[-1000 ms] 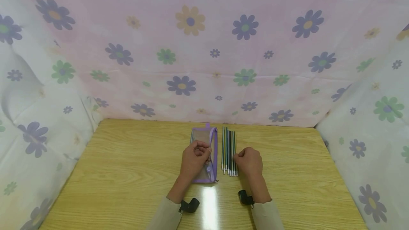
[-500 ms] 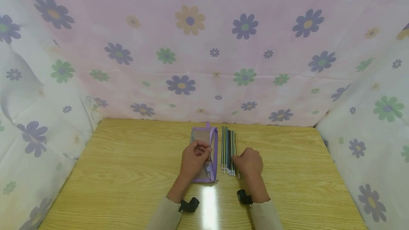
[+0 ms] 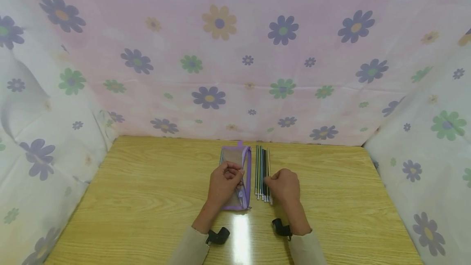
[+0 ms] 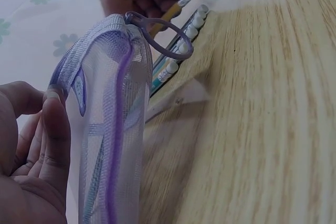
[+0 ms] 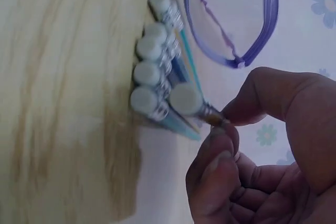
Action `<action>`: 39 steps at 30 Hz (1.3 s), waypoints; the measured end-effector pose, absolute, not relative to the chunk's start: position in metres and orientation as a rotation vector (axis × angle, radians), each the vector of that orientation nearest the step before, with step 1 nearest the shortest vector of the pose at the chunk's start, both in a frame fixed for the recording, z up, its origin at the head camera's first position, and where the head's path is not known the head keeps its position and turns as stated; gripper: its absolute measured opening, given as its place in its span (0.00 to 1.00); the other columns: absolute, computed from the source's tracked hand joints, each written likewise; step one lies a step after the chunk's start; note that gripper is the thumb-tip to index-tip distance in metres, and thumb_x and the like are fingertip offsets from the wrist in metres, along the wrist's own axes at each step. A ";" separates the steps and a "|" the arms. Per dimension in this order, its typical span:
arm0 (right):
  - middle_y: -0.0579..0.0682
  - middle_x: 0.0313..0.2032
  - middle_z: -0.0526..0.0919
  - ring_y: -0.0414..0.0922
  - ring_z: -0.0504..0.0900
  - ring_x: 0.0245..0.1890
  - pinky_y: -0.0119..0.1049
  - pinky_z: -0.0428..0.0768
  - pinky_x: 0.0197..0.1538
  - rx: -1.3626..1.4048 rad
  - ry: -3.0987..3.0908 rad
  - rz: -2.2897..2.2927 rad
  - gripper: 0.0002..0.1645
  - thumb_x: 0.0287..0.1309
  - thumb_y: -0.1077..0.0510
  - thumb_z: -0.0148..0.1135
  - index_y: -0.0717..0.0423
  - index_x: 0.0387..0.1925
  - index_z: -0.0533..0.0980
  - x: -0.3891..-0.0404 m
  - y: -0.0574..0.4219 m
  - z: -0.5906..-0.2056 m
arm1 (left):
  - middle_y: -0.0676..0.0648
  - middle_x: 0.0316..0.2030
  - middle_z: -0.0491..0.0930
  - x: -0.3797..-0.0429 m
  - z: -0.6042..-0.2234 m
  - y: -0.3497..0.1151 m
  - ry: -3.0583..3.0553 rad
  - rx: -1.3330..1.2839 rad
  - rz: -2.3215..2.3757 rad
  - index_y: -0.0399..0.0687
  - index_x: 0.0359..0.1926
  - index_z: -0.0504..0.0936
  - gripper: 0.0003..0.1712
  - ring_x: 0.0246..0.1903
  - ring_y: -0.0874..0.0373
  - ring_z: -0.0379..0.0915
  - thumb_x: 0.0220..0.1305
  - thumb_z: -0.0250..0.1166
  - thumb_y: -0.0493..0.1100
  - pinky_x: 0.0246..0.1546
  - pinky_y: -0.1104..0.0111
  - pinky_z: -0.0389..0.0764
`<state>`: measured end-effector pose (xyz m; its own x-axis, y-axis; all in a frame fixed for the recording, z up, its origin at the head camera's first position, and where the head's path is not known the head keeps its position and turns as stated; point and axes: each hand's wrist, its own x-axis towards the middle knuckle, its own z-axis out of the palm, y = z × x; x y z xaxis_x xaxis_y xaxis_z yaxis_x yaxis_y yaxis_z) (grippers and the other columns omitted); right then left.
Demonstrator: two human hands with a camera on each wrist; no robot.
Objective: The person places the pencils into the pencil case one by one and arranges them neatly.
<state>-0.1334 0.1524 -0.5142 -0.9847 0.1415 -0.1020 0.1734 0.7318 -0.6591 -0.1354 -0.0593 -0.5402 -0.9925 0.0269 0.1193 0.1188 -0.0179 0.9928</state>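
A mesh pencil case (image 3: 232,155) with purple trim lies in the middle of the table, its zipped side gaping in the left wrist view. My left hand (image 3: 223,184) pinches the edge of this opening between thumb and index finger. To the right of the case lies a row of pencils (image 3: 260,171), with white eraser ends (image 5: 148,73) toward me. My right hand (image 3: 286,187) pinches a yellow pencil (image 4: 170,13) near its eraser end. In the right wrist view that pencil is raised above the others. Through the mesh a teal strip (image 4: 94,177) shows, not clear enough to identify.
The wood-grain table (image 3: 147,191) extends to both sides of the case and pencils. Flowered cloth (image 3: 235,72) stands behind it and at both sides. A ring pull (image 4: 163,38) hangs from the case's zip. Black wrist cameras (image 3: 218,236) sit below both hands.
The yellow pencil first came away from the right end of the row, then moved left, close over the other pencils, in my right hand. My left hand stays on the case.
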 end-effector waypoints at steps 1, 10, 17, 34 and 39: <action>0.39 0.07 0.62 0.38 0.59 0.12 0.30 0.60 0.17 0.255 2.876 -1.129 0.30 0.57 0.56 0.71 0.47 0.05 0.67 -0.133 0.151 -0.513 | 0.40 0.31 0.84 -0.135 -0.540 -0.059 -2.158 -0.160 -2.189 0.37 0.43 0.84 0.07 0.23 0.56 0.84 0.69 0.73 0.34 0.24 0.68 0.88; 0.43 0.12 0.76 0.41 0.73 0.14 0.33 0.73 0.21 0.232 2.771 -1.339 0.15 0.53 0.58 0.68 0.54 0.14 0.79 -0.132 0.138 -0.511 | 0.40 0.30 0.85 -0.135 -0.541 -0.059 -2.166 -0.175 -2.173 0.37 0.43 0.85 0.06 0.23 0.56 0.84 0.69 0.73 0.34 0.24 0.68 0.87; 0.46 0.16 0.81 0.42 0.78 0.15 0.34 0.76 0.20 0.249 2.707 -1.447 0.09 0.56 0.57 0.67 0.56 0.23 0.85 -0.134 0.131 -0.516 | 0.40 0.31 0.85 -0.136 -0.542 -0.059 -2.180 -0.162 -2.168 0.38 0.43 0.85 0.06 0.23 0.57 0.84 0.69 0.73 0.34 0.24 0.68 0.88; 0.49 0.19 0.85 0.44 0.83 0.16 0.34 0.83 0.19 0.151 2.505 -1.594 0.08 0.56 0.61 0.64 0.62 0.29 0.85 -0.131 0.113 -0.528 | 0.38 0.31 0.86 -0.136 -0.542 -0.058 -2.168 -0.158 -2.214 0.35 0.43 0.84 0.04 0.24 0.53 0.86 0.70 0.71 0.32 0.28 0.61 0.91; 0.48 0.19 0.84 0.41 0.81 0.16 0.34 0.82 0.20 0.078 2.538 -1.573 0.08 0.56 0.61 0.64 0.63 0.29 0.85 -0.131 0.111 -0.527 | 0.37 0.31 0.86 -0.136 -0.543 -0.058 -2.171 -0.145 -2.218 0.35 0.42 0.84 0.05 0.24 0.53 0.86 0.69 0.72 0.32 0.28 0.62 0.91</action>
